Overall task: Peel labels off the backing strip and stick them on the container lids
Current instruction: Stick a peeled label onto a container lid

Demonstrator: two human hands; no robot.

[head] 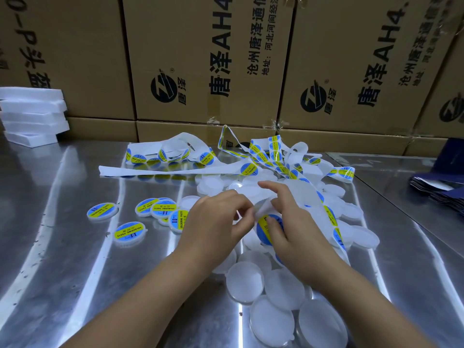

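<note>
Over the bare lids (244, 281) heaped on the desk (75, 259), the left hand (216, 222) is pinching the backing strip (305, 194) while the right hand (296, 224) is pinching a label (263, 231), apparently peeling it free, ready for centring on a lid.

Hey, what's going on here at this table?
A person works at a metal table. The left hand pinches the backing strip while the right hand works a label off it. Several labelled lids lie to the left; plain lids are heaped near the hands.
</note>
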